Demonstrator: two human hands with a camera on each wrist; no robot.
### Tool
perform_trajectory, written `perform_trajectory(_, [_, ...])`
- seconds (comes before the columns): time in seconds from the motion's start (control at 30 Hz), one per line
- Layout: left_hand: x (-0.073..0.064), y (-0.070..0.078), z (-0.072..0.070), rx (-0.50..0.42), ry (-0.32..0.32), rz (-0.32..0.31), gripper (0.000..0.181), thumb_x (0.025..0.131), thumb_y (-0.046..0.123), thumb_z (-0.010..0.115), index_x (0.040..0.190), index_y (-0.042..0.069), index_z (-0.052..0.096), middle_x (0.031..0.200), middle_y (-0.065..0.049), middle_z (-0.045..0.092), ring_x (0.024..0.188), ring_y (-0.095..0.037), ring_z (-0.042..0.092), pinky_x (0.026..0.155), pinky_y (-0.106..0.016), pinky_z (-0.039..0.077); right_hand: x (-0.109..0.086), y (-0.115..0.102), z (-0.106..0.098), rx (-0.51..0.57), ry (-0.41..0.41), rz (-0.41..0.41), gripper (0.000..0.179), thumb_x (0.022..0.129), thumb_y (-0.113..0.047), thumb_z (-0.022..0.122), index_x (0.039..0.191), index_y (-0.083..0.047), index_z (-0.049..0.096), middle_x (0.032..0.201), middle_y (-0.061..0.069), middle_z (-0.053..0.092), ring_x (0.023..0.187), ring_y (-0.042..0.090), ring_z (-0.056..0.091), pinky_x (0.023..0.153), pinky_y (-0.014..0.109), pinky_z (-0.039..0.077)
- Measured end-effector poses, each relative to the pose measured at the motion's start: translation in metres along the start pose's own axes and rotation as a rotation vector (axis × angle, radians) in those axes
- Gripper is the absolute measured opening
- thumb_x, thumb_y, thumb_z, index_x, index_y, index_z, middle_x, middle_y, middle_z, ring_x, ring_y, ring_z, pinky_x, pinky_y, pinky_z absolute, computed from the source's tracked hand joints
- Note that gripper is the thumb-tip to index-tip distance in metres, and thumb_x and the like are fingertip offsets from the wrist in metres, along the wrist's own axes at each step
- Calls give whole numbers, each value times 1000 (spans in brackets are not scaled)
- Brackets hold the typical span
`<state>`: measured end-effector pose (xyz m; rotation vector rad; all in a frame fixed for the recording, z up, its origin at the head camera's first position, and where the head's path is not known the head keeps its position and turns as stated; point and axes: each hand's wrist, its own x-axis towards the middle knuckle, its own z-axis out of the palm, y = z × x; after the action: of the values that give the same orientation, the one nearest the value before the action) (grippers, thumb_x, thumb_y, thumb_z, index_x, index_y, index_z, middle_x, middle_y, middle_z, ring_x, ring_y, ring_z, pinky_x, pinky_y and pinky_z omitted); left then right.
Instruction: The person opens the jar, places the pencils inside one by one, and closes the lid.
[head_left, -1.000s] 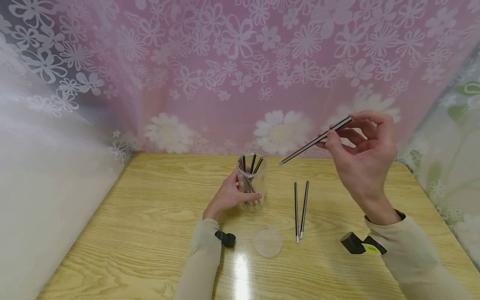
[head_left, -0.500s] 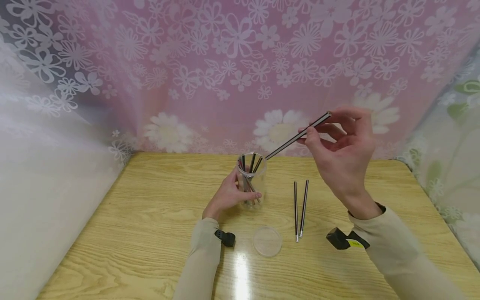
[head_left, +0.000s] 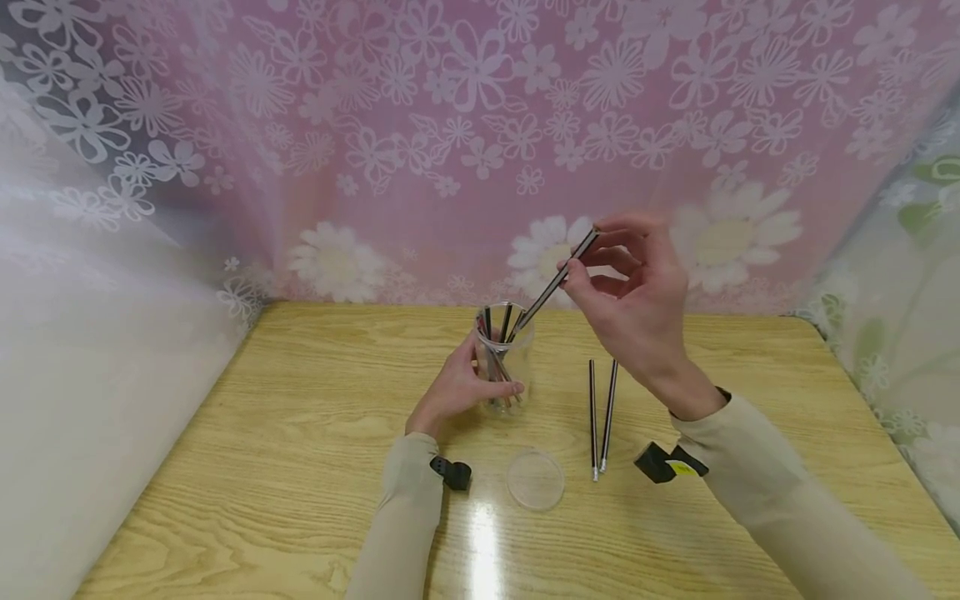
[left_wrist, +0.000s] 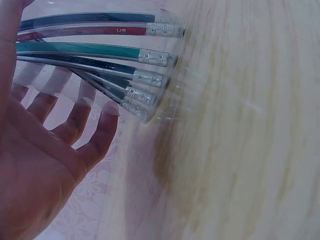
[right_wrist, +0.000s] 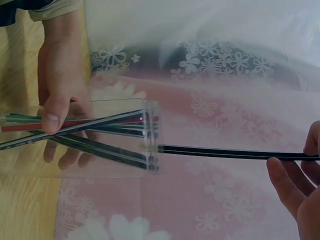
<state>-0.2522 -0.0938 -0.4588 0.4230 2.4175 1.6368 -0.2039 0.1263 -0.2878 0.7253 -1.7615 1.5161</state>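
A clear plastic jar (head_left: 522,360) stands on the table with several pencils (left_wrist: 95,51) inside, their silver eraser ends at the bottom; some are dark, one red, one green. My left hand (head_left: 455,386) grips the jar around its side, thumb across the front. Between thumb and fingertips my right hand (head_left: 637,292) pinches a dark striped pencil (head_left: 557,280), held slanting above the jar. In the right wrist view that pencil's eraser end reaches the jar's mouth. Two more striped pencils (head_left: 592,417) lie side by side on the table, right of the jar.
A round clear lid (head_left: 536,480) lies flat on the wooden table (head_left: 300,450) in front of the jar. Behind the table hangs a pink flowered curtain (head_left: 420,183), with pale sheeting at both sides.
My right hand has moved left with the striped pencil, bringing its lower end from beside the jar to the mouth. The left hand and jar have stayed in place.
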Motion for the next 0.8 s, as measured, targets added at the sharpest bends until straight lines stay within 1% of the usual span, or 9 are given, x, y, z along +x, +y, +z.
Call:
perform_trajectory(0.07, [0, 0, 0, 0, 2, -1, 88, 76, 41, 91, 150, 37, 43, 150, 4, 51, 134, -25, 53, 106, -54, 47, 0, 4, 1, -13, -38, 0, 42, 83, 18, 68, 121, 14, 49, 99, -13, 62, 85, 5, 71, 75, 20, 60])
perform_trajectory(0.13, [1, 0, 0, 1, 4, -4, 88, 76, 42, 91, 149, 38, 44, 150, 4, 51, 134, -25, 53, 106, -54, 47, -2, 8, 2, -22, -71, 5, 43, 83, 18, 68, 122, 13, 50, 98, -11, 63, 84, 4, 71, 73, 20, 60])
perform_trajectory(0.2, [1, 0, 0, 2, 4, -3, 88, 76, 42, 91, 150, 38, 43, 150, 4, 51, 134, -26, 53, 107, -54, 47, -3, 11, 4, -34, -98, 10, 44, 82, 19, 69, 122, 12, 51, 97, -4, 64, 83, 3, 70, 73, 20, 60])
perform_trajectory(0.33, [2, -1, 0, 7, 7, 3, 87, 76, 41, 91, 149, 38, 44, 149, 4, 52, 133, -25, 53, 106, -54, 47, -5, 19, 7, -80, -149, -1, 43, 82, 17, 71, 121, 11, 54, 95, 15, 66, 84, -1, 69, 71, 18, 59])
perform_trajectory(0.43, [2, -1, 0, 6, 7, 3, 87, 76, 41, 92, 148, 38, 44, 148, 4, 53, 133, -25, 54, 106, -54, 47, -6, 24, 8, -122, -188, -12, 41, 82, 16, 73, 118, 10, 56, 95, 19, 68, 85, -4, 68, 71, 18, 59])
perform_trajectory(0.5, [2, -1, -1, 3, 4, 4, 87, 75, 40, 92, 148, 38, 44, 148, 4, 53, 133, -24, 54, 106, -54, 47, -8, 26, 8, -140, -216, -12, 40, 83, 14, 74, 118, 9, 56, 95, 18, 69, 86, 0, 70, 73, 17, 59])
perform_trajectory(0.63, [2, -1, -1, -3, -1, 5, 86, 76, 41, 91, 147, 37, 45, 147, 3, 53, 133, -25, 54, 106, -54, 47, -10, 29, 8, -169, -274, -30, 38, 84, 12, 74, 117, 7, 55, 97, 16, 69, 87, 18, 73, 75, 18, 59])
perform_trajectory(0.7, [2, -1, -1, -7, -2, 5, 85, 76, 41, 91, 147, 37, 45, 146, 3, 54, 133, -25, 54, 106, -54, 47, -10, 31, 9, -180, -298, -42, 37, 84, 13, 73, 116, 6, 56, 98, 16, 68, 87, 25, 73, 75, 18, 59])
perform_trajectory(0.8, [2, -1, -1, -11, -4, 2, 86, 76, 42, 91, 148, 38, 44, 147, 4, 53, 133, -25, 53, 106, -54, 47, -10, 34, 9, -207, -329, -69, 35, 84, 12, 74, 114, 6, 58, 98, 15, 67, 88, 25, 73, 74, 17, 58])
